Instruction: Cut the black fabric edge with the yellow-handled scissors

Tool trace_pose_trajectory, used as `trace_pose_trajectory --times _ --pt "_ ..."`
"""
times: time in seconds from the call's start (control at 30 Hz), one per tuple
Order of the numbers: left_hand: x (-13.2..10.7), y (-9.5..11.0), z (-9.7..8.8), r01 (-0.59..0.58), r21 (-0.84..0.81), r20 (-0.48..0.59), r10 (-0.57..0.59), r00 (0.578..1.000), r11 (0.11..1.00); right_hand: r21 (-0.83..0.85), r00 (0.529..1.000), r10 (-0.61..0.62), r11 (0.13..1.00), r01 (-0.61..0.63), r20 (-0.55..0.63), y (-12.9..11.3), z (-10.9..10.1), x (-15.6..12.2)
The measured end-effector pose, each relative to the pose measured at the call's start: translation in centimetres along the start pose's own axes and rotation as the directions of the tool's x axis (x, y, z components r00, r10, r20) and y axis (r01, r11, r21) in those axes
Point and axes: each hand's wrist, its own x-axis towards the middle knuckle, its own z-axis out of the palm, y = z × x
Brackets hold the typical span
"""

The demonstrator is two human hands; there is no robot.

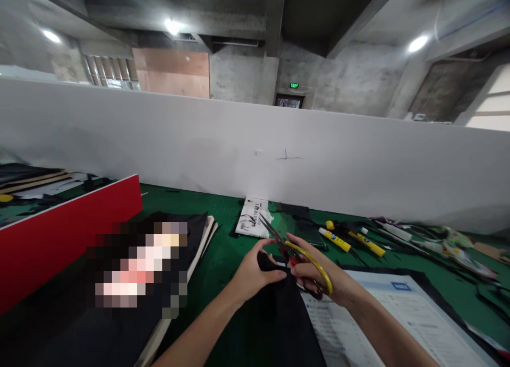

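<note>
My right hand (334, 274) is closed around a pair of scissors (308, 254) with yellow and red handles. The blades point up and to the left, past the fingers of my left hand (251, 274). Between its thumb and fingers, my left hand pinches the edge of a black sheet (289, 319), which could be cloth or paper. This sheet hangs down beside a printed page (382, 303) with a blue label. My two hands nearly touch over the sheet's top corner, and the right hand's fingers partly hide the scissors' lower loop.
A black-covered stack (59, 335) with a blurred picture lies at left, behind a red divider (87, 218). Beyond my hands, a white booklet (251, 218) and yellow glue tubes (334, 240) rest on the green table (175, 197). Black scraps clutter the right; a white partition (191, 144) stands behind.
</note>
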Motion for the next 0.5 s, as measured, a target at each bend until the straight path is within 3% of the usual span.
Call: trace_pose_trajectory --times 0.1,0.2,0.27,0.33,0.4,0.47,0.5 --pt "0.0 0.0 -0.1 0.004 -0.008 0.023 -0.003 1.0 1.0 -0.032 0.999 -0.033 0.999 0.033 0.0 0.1 -0.3 0.3" --pt "0.1 -0.2 -0.1 0.012 -0.027 0.037 -0.011 0.999 1.0 -0.218 0.981 -0.152 0.968 0.124 -0.12 0.0 -1.1 0.8" --pt "0.2 -0.3 -0.1 0.016 -0.029 0.037 -0.015 0.999 0.999 -0.367 0.926 -0.293 0.91 0.194 -0.239 -0.4 -1.9 0.2" --pt "0.2 -0.4 -0.1 0.018 -0.026 0.032 -0.018 0.999 0.999 -0.513 0.827 -0.445 0.827 0.232 -0.344 -0.6 -2.8 -1.5" --pt "0.2 -0.3 -0.1 0.022 -0.02 0.029 -0.022 0.999 1.0 -0.67 0.728 -0.548 0.723 0.166 -0.412 -0.2 -3.3 -4.2" --pt "0.1 -0.1 0.0 0.027 -0.012 0.026 -0.027 0.999 1.0 -0.764 0.699 -0.566 0.644 0.042 -0.438 1.3 -3.3 -7.3" --pt "0.1 0.0 0.0 0.03 -0.008 0.028 -0.03 0.999 1.0 -0.781 0.708 -0.551 0.624 -0.001 -0.441 2.4 -3.2 -8.8"
